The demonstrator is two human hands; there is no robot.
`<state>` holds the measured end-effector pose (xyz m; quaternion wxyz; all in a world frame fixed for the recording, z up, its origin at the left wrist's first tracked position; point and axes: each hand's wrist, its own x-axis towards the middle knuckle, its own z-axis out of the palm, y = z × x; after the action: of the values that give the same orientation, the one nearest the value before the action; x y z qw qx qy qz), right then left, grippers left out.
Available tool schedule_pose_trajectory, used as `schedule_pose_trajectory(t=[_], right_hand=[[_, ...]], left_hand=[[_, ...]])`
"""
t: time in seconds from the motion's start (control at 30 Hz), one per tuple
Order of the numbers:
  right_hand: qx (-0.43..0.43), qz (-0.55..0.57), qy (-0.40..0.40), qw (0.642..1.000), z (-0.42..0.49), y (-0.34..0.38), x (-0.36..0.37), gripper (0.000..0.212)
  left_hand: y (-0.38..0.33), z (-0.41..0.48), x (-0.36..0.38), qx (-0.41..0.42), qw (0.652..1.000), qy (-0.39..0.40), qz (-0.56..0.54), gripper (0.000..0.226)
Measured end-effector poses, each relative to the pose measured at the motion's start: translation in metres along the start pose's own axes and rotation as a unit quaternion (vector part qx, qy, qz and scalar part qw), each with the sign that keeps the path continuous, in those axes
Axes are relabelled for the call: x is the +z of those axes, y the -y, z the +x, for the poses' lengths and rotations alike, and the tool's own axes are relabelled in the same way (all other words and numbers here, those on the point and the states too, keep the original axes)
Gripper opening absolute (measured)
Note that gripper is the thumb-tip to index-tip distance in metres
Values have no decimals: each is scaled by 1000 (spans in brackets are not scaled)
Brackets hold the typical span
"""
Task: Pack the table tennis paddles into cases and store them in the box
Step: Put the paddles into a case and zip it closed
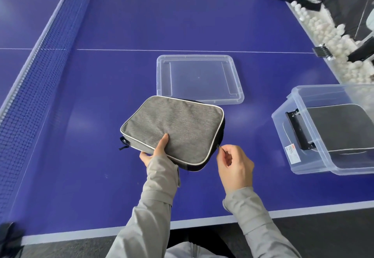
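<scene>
The grey paddle case point(174, 128) lies on the blue table tennis table point(121, 34), tilted up at its near edge. The left hand point(155, 150) grips that near edge, thumb on top. The right hand point(234, 164) pinches the zipper pull point(219, 147) at the case's right corner. Just beyond the case lies a clear lid point(199, 79); to its right, well apart, a clear storage box point(303, 156) holds a dark case point(340, 128)
</scene>
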<state>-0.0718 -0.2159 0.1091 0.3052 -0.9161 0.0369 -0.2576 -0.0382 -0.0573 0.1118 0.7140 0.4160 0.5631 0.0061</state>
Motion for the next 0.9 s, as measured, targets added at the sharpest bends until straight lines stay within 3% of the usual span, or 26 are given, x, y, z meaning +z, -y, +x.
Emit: schedule_pose_trajectory(t=[0.13,0.27,0.4,0.53,0.77,0.9], right_hand=[[-88,-66,-15,994,-5,3,-8,11],[-87,-80,-38,992,5,2,-11,8],[-46,-56,-21,997,14,-1,-5,18],[-31,-48,23,998,0,-8,4,23],[-8,-40,122,992,-36,-25,21,26],[25,-30,186,982,-57,-32,31,24]], left_hand=[[-3,9,-5,-19,1000,14,15,70],[2,11,-9,-8,998,45,50,77],[-1,10,-5,-3,998,45,33,69],[2,17,-12,1,996,72,46,65],[21,41,-29,12,998,54,37,54],[32,61,-38,21,997,60,38,59]])
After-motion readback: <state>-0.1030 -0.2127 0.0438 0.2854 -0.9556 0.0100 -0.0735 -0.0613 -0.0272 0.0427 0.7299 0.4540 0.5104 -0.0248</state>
